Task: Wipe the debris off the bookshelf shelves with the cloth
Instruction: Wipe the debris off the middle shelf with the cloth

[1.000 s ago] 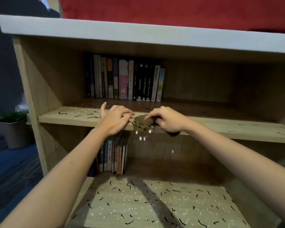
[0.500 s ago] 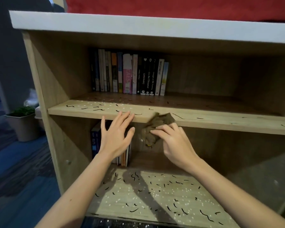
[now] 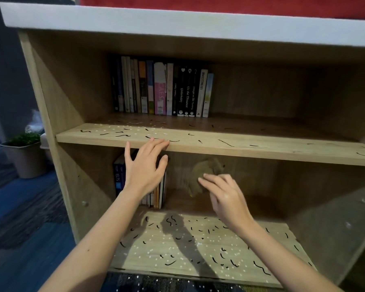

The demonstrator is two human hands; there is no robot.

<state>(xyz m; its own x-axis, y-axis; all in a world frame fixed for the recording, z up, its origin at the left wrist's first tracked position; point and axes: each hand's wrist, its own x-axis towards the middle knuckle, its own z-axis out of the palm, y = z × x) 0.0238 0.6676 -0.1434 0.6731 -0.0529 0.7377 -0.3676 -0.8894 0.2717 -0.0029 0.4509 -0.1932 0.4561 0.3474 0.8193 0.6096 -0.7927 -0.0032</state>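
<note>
Inspection, L to R.

1. Far L: plant pot (image 3: 27,157) on the floor beside the bookshelf (image 3: 51,131). Not involved.
2. L hand (image 3: 144,171): fingers straight and spread, nothing in it. Fingertips lie over the front edge of the mid shelf (image 3: 251,151); contact likely, not confirmed.
3. Behind that hand: short row of lower books (image 3: 159,193). Longer row of upper books (image 3: 162,91) stands at the back of the mid shelf.
4. Cloth (image 3: 207,171): brown crumpled wad, blurred, in the open bay under the mid shelf's front edge and well above the btm shelf (image 3: 198,249). It rests on neither. No clear long axis; the bulk hangs roughly top-R to btm-L.
5. R hand (image 3: 226,197): fingers stretched fwd, tips at the cloth's lower edge, thumb hidden, motion blur. Cannot tell whether it pinches the cloth or merely touches it.
6. Hands are apart; the cloth sits between them, much nearer the R hand, up and fwd of its fingertips.
7. Debris (image 3: 122,134): dark squiggles and white specks on the mid shelf, densest at L, thinning to R. Btm shelf is covered across its width.

Assessment: both shelves remain dirty. The R hand is the better placed to secure the cloth. Risk: a loose cloth drops onto the btm shelf.
</note>
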